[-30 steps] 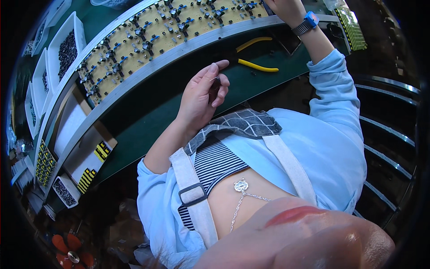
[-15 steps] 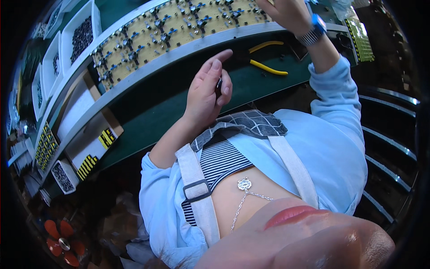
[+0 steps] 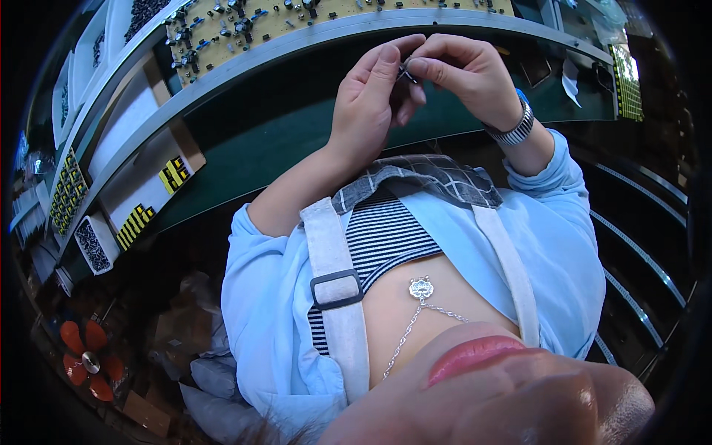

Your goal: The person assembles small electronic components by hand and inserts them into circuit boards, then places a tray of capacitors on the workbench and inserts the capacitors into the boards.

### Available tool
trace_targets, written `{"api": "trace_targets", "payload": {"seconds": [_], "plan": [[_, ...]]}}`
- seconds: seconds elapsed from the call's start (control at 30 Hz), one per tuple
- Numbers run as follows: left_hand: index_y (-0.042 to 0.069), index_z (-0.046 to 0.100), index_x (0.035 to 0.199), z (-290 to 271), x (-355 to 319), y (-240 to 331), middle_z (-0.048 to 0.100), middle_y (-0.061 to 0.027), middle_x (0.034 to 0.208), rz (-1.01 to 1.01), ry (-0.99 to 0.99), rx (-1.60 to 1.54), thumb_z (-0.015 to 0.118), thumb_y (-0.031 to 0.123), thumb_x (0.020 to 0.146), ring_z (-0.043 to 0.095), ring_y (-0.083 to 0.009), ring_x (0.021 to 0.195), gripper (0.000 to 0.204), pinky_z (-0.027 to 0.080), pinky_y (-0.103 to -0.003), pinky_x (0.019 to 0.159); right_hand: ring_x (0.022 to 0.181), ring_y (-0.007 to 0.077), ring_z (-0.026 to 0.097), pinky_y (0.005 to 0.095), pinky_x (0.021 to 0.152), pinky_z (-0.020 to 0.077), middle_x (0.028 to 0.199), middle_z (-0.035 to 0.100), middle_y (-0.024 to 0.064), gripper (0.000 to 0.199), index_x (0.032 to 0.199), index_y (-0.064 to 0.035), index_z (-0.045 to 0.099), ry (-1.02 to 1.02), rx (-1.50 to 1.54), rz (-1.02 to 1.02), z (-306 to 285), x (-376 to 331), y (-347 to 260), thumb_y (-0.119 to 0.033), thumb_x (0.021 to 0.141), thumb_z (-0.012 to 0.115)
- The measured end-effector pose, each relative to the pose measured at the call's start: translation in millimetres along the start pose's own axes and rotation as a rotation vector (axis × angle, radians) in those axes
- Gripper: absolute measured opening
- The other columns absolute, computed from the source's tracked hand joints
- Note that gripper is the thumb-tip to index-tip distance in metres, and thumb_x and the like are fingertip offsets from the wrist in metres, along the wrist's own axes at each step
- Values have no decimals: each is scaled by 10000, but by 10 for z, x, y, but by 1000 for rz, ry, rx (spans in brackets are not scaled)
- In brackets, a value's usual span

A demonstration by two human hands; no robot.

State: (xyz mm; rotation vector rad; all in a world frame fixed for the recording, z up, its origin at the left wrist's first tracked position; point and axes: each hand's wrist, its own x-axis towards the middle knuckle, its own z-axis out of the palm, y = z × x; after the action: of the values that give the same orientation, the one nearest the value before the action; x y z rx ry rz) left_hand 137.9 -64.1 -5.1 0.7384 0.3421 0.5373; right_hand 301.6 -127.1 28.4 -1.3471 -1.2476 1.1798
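Pinching a small dark component (image 3: 406, 72) at twelve o'clock, left hand (image 3: 368, 100) and right hand (image 3: 467, 74) meet fingertip to fingertip, just below the circuit boards (image 3: 245, 26) at eleven o'clock.

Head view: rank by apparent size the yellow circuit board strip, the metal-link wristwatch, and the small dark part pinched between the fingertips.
1. Yellow circuit board strip, largest though cut off by the frame.
2. Metal-link wristwatch on the right hand.
3. Small dark part, pinched between the left hand and the right hand.
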Motion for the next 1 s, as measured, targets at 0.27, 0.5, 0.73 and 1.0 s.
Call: {"api": "trace_targets", "payload": {"seconds": [0.27,0.5,0.73,1.0], "plan": [[37,549,1117,-18,-16,2,592,-58,808,-126,17,-109,446,276,977,454,-58,553,296,323,-170,445,754,158,627,237,687,517,854,648,85,177,993,-13,662,52,-219,-195,-113,-14,-42,-137,872,627],[49,562,1037,-124,-59,-70,567,-19,776,-41,-115,-41,538,248,941,460,-38,577,222,344,-171,465,783,143,640,242,701,530,847,661,62,212,1016,-23,664,6,-106,-182,0,-48,-68,-172,867,643],[50,607,1067,-28,-67,43,549,3,760,183,24,280,707,122,812,493,-48,635,284,401,-163,546,646,73,503,180,563,401,776,559,6,197,908,-38,639,-57,92,74,-87,-107,-54,-231,868,650],[39,666,1035,-84,11,-49,574,-8,764,532,11,557,726,52,774,529,-61,679,268,421,-158,585,577,56,444,184,507,356,697,519,-10,249,844,-69,634,-70,244,189,-110,-142,-23,-317,859,653]]}}
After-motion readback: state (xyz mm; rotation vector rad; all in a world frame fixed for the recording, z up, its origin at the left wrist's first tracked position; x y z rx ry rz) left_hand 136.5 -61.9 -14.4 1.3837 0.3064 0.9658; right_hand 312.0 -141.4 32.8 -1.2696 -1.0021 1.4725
